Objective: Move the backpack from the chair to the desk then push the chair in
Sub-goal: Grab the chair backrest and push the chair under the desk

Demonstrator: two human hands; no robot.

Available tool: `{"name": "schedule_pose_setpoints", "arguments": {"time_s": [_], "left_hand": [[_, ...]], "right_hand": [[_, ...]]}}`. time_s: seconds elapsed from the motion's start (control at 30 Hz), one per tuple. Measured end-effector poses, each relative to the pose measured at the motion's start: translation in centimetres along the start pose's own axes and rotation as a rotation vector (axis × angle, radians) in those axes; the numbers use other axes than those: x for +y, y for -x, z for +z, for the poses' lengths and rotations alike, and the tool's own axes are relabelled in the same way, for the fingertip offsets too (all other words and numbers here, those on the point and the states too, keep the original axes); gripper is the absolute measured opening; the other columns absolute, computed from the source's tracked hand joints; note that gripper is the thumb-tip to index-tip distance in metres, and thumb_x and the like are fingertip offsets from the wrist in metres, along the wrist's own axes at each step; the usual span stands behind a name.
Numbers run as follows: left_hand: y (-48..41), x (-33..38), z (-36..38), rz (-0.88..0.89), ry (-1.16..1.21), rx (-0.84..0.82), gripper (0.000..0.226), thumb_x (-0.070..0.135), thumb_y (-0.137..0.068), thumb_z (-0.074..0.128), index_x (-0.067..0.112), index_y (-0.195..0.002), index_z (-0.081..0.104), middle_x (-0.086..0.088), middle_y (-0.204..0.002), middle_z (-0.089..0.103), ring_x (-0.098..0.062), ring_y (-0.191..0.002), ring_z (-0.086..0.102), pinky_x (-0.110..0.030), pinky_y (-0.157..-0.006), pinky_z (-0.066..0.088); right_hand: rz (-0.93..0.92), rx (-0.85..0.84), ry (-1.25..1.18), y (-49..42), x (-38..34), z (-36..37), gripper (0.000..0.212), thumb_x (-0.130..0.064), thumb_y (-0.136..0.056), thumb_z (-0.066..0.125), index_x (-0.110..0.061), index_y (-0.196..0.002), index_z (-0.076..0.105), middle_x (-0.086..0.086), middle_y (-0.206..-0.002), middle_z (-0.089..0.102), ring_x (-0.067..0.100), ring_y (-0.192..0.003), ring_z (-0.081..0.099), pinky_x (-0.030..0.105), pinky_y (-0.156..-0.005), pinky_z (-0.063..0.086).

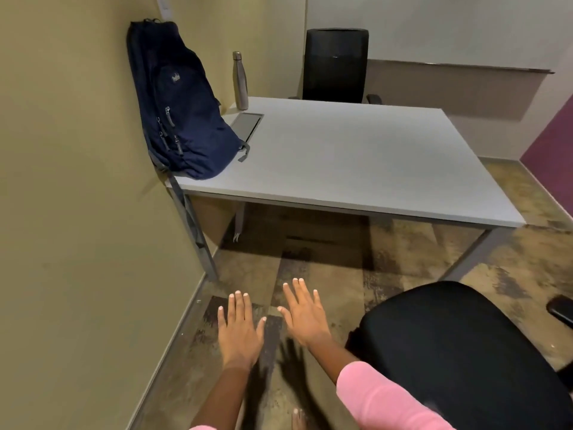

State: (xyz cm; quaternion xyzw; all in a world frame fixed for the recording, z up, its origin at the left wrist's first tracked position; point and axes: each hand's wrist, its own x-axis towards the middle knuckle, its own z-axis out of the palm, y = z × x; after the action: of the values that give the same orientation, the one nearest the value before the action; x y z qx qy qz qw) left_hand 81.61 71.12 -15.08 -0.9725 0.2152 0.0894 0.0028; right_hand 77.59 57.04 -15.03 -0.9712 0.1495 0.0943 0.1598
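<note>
Above the floor in front of the desk's near edge, both hands hover flat with fingers spread and palms down, the left hand (239,328) beside the right hand (305,315), neither grip closed on anything. The chair (459,352) stands to the right of the right hand, its black seat bare and well clear of the desk (356,156); neither hand touches it. The likely slip is a push from this offset stance: with the hands left of the seat, a shove on its near side could swing the chair round rather than roll it straight under the near edge, and it might knock the leg at the near right corner. The backpack (183,107) sits on the near left corner, propped against the wall, far beyond the hands, with a strap hanging over the edge. A metal bottle (240,80) stands upright behind it near the far left corner; a jolt to the desk could topple it.
</note>
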Motion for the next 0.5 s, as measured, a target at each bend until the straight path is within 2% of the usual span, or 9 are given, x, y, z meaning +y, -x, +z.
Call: {"name": "schedule_pose_setpoints", "arguments": {"time_s": [0.23, 0.5], "left_hand": [[6.9, 3.5, 2.4, 0.076, -0.013, -0.044, 0.065, 0.046, -0.097, 0.014, 0.007, -0.143, -0.008, -0.012, -0.158, -0.002, -0.026, -0.146, -0.004, -0.043, -0.119, 0.001], [11.8, 8.6, 2.9, 0.104, 0.006, -0.015, 0.065, 0.047, -0.096, 0.015, 0.008, -0.144, -0.008, -0.010, -0.158, -0.002, -0.024, -0.146, -0.005, -0.042, -0.119, 0.000]], "right_hand": [[0.063, -0.035, -0.012, 8.7, 1.9, 1.4, 0.057, -0.040, -0.098, 0.022, -0.019, -0.147, 0.004, 0.007, -0.159, -0.002, 0.023, -0.146, -0.009, 0.046, -0.118, -0.002], [0.088, -0.021, 0.030, 14.9, 6.1, 1.2, 0.057, -0.040, -0.098, 0.022, -0.017, -0.147, 0.004, 0.008, -0.159, 0.000, 0.023, -0.146, -0.007, 0.046, -0.118, -0.001]]}}
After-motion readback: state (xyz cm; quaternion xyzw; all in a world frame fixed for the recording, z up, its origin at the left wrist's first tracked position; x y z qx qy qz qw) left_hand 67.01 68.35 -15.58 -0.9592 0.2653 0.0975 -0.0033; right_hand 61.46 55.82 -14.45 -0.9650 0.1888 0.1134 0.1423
